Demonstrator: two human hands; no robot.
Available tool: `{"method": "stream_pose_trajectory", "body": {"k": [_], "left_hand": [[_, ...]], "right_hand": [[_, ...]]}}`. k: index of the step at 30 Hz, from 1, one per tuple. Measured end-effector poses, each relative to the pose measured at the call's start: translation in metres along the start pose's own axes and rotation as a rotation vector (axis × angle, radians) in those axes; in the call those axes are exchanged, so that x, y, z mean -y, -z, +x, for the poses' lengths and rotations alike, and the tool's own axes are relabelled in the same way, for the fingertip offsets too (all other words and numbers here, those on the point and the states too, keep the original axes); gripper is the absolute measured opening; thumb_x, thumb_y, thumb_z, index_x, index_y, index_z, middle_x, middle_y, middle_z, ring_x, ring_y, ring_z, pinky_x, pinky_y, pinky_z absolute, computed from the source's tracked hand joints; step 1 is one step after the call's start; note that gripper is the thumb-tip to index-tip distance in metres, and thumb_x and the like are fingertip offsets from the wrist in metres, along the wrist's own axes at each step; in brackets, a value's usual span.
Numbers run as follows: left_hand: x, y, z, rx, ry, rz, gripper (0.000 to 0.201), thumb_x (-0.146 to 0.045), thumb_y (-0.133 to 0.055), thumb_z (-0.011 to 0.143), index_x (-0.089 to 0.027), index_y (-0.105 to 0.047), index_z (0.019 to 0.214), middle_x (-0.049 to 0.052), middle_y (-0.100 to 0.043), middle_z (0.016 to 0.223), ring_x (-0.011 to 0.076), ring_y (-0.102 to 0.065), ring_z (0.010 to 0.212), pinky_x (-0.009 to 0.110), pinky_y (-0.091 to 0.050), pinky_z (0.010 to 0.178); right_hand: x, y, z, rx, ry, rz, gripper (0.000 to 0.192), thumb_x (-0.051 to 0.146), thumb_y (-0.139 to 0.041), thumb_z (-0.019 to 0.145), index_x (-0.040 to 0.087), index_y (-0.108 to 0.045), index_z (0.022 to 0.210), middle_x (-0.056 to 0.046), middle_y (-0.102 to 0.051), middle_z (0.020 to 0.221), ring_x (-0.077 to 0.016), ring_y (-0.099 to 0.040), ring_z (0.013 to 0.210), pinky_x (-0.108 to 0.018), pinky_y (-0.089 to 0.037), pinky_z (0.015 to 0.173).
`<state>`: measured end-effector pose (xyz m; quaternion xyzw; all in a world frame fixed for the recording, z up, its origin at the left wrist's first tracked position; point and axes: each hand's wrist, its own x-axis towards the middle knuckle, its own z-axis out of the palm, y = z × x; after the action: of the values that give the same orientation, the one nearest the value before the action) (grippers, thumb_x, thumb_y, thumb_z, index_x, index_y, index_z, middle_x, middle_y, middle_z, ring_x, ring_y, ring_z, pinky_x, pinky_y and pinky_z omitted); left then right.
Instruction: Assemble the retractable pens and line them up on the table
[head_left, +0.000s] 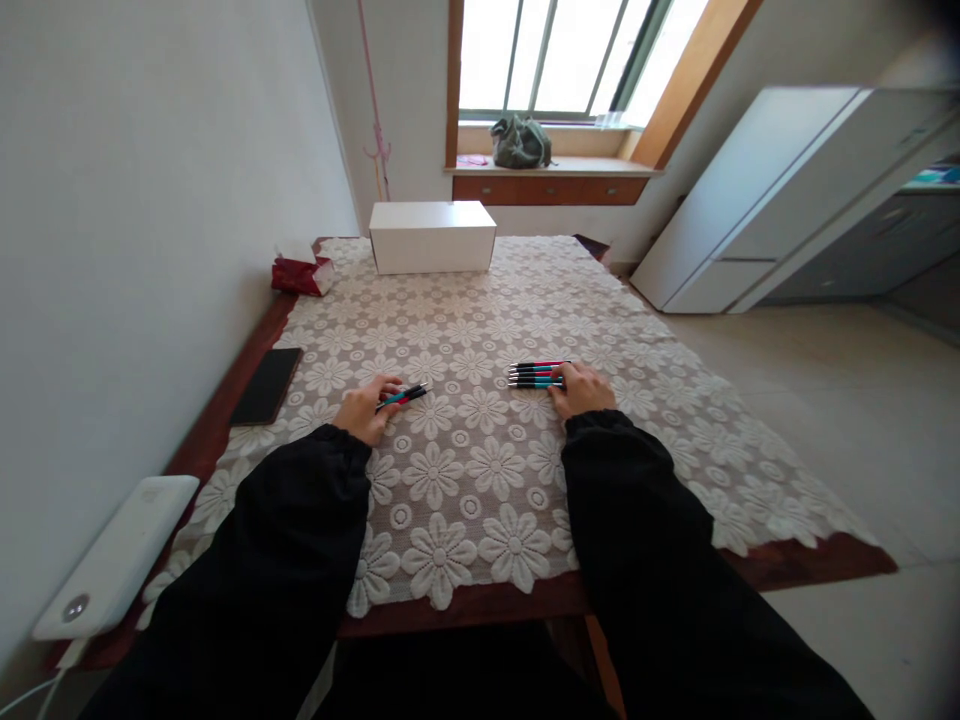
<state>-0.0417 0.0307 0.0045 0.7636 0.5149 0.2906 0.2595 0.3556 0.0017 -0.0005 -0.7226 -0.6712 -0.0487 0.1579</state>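
Note:
My left hand (367,410) is closed on a couple of slim pens (403,396), one teal and black, one with some red, their tips pointing away to the right. To the right, several pens (536,374) in teal, red and black lie side by side in a neat row, tips to the left. My right hand (583,389) has its fingers closed around the right ends of that row, which they partly hide. Both hands rest low over the flowered lace tablecloth (465,460).
A white box (433,238) stands at the table's far end. Along the left edge are a red tissue pack (302,276), a dark flat notebook-like object (267,386) and a white power strip (120,555) with a cable. A green bag (520,143) sits on the windowsill.

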Motion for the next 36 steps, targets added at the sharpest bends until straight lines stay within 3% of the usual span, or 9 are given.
{"method": "stream_pose_trajectory", "body": {"k": [4, 9, 15, 18, 21, 24, 28, 32, 36], "left_hand": [[-0.017, -0.012, -0.005, 0.000, 0.052, -0.177, 0.030, -0.027, -0.069, 0.077, -0.022, -0.064, 0.106, 0.007, -0.077, 0.100, 0.0216, -0.069, 0.082, 0.038, -0.053, 0.083], [-0.043, -0.024, -0.014, 0.116, 0.140, -0.630, 0.036, -0.037, -0.079, 0.074, -0.019, -0.060, 0.099, 0.007, -0.077, 0.093, 0.0188, -0.069, 0.077, 0.029, -0.051, 0.068], [-0.060, -0.040, -0.030, 0.236, 0.084, -0.661, 0.032, -0.041, -0.080, 0.074, -0.018, -0.058, 0.081, 0.005, -0.076, 0.086, 0.0187, -0.071, 0.078, 0.031, -0.055, 0.073], [-0.055, -0.041, -0.031, 0.248, 0.059, -0.588, 0.026, -0.040, -0.075, 0.079, -0.019, -0.060, 0.084, 0.006, -0.076, 0.087, 0.0201, -0.072, 0.079, 0.033, -0.057, 0.074], [-0.042, -0.033, -0.024, 0.096, 0.055, -0.377, 0.018, -0.037, -0.068, 0.084, -0.021, -0.063, 0.091, 0.005, -0.077, 0.087, 0.0215, -0.073, 0.079, 0.035, -0.058, 0.074], [-0.025, -0.021, -0.014, -0.058, 0.053, -0.067, 0.008, -0.026, -0.064, 0.086, -0.023, -0.067, 0.092, 0.004, -0.078, 0.093, 0.0239, -0.073, 0.090, 0.039, -0.058, 0.086], [-0.013, -0.014, -0.009, -0.062, -0.011, 0.040, 0.020, -0.017, -0.055, 0.087, -0.024, -0.070, 0.099, 0.004, -0.074, 0.122, 0.0253, -0.069, 0.113, 0.042, -0.054, 0.102], [-0.015, -0.022, -0.012, 0.064, -0.155, 0.020, 0.026, -0.017, -0.052, 0.088, -0.022, -0.070, 0.106, 0.005, -0.067, 0.137, 0.0240, -0.063, 0.126, 0.043, -0.048, 0.113], [-0.020, -0.027, -0.015, 0.138, -0.234, 0.020, 0.025, -0.019, -0.054, 0.088, -0.022, -0.070, 0.107, 0.007, -0.067, 0.136, 0.0236, -0.064, 0.125, 0.043, -0.049, 0.111]], "right_hand": [[0.022, 0.001, -0.001, -0.040, 0.068, 0.242, 0.013, 0.029, -0.061, 0.087, 0.019, -0.067, 0.094, -0.008, -0.067, 0.087, -0.0234, -0.061, 0.082, -0.035, -0.045, 0.077], [0.078, -0.003, -0.020, 0.291, 0.224, 0.857, 0.036, 0.053, -0.062, 0.088, 0.018, -0.070, 0.088, 0.000, -0.060, 0.063, -0.0135, -0.052, 0.055, -0.027, -0.041, 0.056], [0.121, -0.005, -0.047, 0.500, 0.171, 1.256, 0.051, 0.063, -0.067, 0.084, 0.016, -0.074, 0.101, -0.004, -0.072, 0.074, -0.0117, -0.058, 0.055, -0.023, -0.045, 0.052], [0.120, -0.005, -0.047, 0.482, 0.131, 1.268, 0.051, 0.066, -0.064, 0.086, 0.016, -0.075, 0.086, -0.003, -0.070, 0.068, -0.0118, -0.056, 0.054, -0.024, -0.044, 0.051], [0.116, -0.007, -0.044, 0.453, 0.055, 1.292, 0.058, 0.073, -0.059, 0.085, 0.018, -0.070, 0.073, -0.003, -0.068, 0.065, -0.0126, -0.055, 0.052, -0.025, -0.044, 0.049], [0.116, -0.009, -0.044, 0.460, 0.006, 1.322, 0.060, 0.079, -0.056, 0.083, 0.020, -0.062, 0.073, -0.001, -0.064, 0.061, -0.0131, -0.054, 0.049, -0.026, -0.043, 0.046], [0.117, -0.010, -0.050, 0.481, 0.026, 1.311, 0.051, 0.073, -0.047, 0.092, 0.024, -0.050, 0.081, 0.003, -0.061, 0.058, -0.0125, -0.052, 0.044, -0.025, -0.041, 0.043], [0.115, -0.008, -0.055, 0.482, 0.187, 1.068, 0.037, 0.058, -0.042, 0.100, 0.024, -0.054, 0.093, 0.007, -0.049, 0.051, -0.0117, -0.044, 0.040, -0.024, -0.035, 0.043], [0.111, -0.010, -0.058, 0.370, 0.502, 0.741, 0.029, 0.040, -0.048, 0.099, 0.022, -0.062, 0.117, -0.001, -0.067, 0.079, -0.0166, -0.062, 0.069, -0.027, -0.046, 0.064]]}}
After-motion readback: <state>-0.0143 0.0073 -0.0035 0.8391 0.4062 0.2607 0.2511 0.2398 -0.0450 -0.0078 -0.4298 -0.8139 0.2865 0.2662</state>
